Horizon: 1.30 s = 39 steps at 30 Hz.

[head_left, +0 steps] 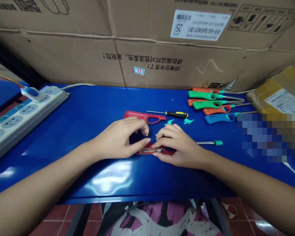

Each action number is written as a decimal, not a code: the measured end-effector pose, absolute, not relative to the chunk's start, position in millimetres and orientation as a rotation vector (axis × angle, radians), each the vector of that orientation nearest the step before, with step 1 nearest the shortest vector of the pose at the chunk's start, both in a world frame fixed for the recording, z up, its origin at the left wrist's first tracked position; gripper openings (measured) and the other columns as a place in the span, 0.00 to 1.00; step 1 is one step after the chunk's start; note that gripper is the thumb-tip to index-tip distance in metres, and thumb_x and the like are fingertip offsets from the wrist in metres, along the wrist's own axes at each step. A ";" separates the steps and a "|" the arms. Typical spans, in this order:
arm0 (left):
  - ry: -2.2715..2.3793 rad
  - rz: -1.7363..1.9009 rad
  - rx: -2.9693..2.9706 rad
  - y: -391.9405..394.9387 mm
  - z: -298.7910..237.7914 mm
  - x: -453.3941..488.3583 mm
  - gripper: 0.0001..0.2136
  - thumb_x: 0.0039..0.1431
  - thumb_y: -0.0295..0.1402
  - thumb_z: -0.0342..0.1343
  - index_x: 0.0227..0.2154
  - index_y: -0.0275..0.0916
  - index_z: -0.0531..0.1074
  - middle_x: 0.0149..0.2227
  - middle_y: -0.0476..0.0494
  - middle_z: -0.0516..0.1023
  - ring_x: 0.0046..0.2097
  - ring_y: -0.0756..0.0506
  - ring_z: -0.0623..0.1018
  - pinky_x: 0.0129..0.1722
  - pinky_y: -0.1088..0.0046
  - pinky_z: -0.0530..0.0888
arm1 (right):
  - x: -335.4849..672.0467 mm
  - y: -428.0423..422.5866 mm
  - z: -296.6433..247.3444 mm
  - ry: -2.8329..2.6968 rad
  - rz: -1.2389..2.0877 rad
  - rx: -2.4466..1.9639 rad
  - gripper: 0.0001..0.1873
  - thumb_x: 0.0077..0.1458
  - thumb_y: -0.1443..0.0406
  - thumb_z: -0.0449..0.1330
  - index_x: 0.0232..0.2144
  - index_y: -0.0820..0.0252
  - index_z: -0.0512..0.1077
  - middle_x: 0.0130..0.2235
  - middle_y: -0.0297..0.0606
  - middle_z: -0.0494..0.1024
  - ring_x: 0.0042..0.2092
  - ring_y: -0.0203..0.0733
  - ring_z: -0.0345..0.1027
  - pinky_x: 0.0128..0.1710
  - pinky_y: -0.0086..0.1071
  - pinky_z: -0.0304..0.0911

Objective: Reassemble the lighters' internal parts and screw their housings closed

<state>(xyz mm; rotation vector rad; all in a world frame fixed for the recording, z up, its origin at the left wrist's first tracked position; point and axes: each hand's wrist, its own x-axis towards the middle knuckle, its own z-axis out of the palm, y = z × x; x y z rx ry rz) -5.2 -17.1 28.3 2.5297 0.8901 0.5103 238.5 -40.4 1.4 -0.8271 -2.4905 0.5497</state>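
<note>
Both my hands rest on a blue table (88, 118) over an opened red lighter body (149, 151) with a metal nozzle tube (208, 143) sticking out to the right. My left hand (121, 137) curls over its left end, thumb and fingers pinched near the inner parts. My right hand (178, 146) presses down on the body's middle, fingers closed on it. Behind them lies the other red shell half (142, 116), a black and yellow screwdriver (173, 114) and two small teal trigger pieces (184, 121).
A row of green, orange and blue long-nozzle lighters (215, 103) lies at the back right. A white power strip (22, 113) sits at the left. Big cardboard boxes (147, 42) stand behind the table, a yellow packet (282, 93) at the right.
</note>
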 end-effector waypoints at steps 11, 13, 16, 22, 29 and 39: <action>0.761 0.226 2.491 -18.1 30.8 -6.2 0.12 0.56 0.31 0.62 0.44 0.41 0.75 0.42 0.46 0.77 0.42 0.45 0.78 0.41 0.72 0.74 | 236.5 -42.0 0.4 -2.514 0.498 -0.841 0.05 0.60 0.62 0.62 0.36 0.56 0.75 0.39 0.36 0.76 0.42 0.41 0.65 0.43 0.38 0.54; 0.760 0.245 2.496 -18.6 28.9 -4.6 0.11 0.56 0.31 0.61 0.43 0.40 0.75 0.42 0.46 0.76 0.41 0.46 0.78 0.40 0.72 0.74 | 235.7 -42.7 0.5 -2.517 0.518 -0.853 0.05 0.61 0.62 0.61 0.35 0.57 0.75 0.39 0.36 0.76 0.42 0.42 0.64 0.43 0.38 0.54; 0.755 0.266 2.506 -20.2 28.0 -3.6 0.10 0.57 0.30 0.60 0.42 0.39 0.75 0.41 0.46 0.76 0.39 0.47 0.77 0.37 0.74 0.73 | 235.0 -44.4 2.4 -2.525 0.519 -0.885 0.06 0.62 0.61 0.61 0.35 0.57 0.75 0.39 0.37 0.76 0.42 0.42 0.64 0.43 0.38 0.53; 0.775 0.245 2.552 -21.2 29.1 -4.0 0.10 0.59 0.33 0.60 0.43 0.39 0.75 0.42 0.45 0.76 0.41 0.45 0.77 0.41 0.71 0.73 | 238.9 -42.8 8.2 -2.592 0.428 -0.931 0.08 0.62 0.59 0.63 0.36 0.57 0.77 0.42 0.38 0.74 0.43 0.43 0.63 0.43 0.39 0.52; 0.803 0.209 2.606 -22.3 29.5 -2.9 0.09 0.59 0.33 0.59 0.43 0.39 0.74 0.43 0.46 0.76 0.44 0.44 0.77 0.42 0.69 0.74 | 243.1 -42.6 8.1 -2.678 0.212 -0.858 0.11 0.63 0.57 0.62 0.38 0.57 0.78 0.44 0.40 0.75 0.44 0.45 0.63 0.44 0.40 0.52; 0.696 0.564 2.717 -20.4 23.1 -2.4 0.14 0.65 0.38 0.58 0.49 0.38 0.75 0.45 0.42 0.79 0.46 0.43 0.78 0.46 0.65 0.75 | 286.3 -20.1 38.9 -2.577 0.291 -1.025 0.06 0.63 0.65 0.57 0.35 0.59 0.74 0.38 0.38 0.75 0.42 0.42 0.68 0.44 0.38 0.59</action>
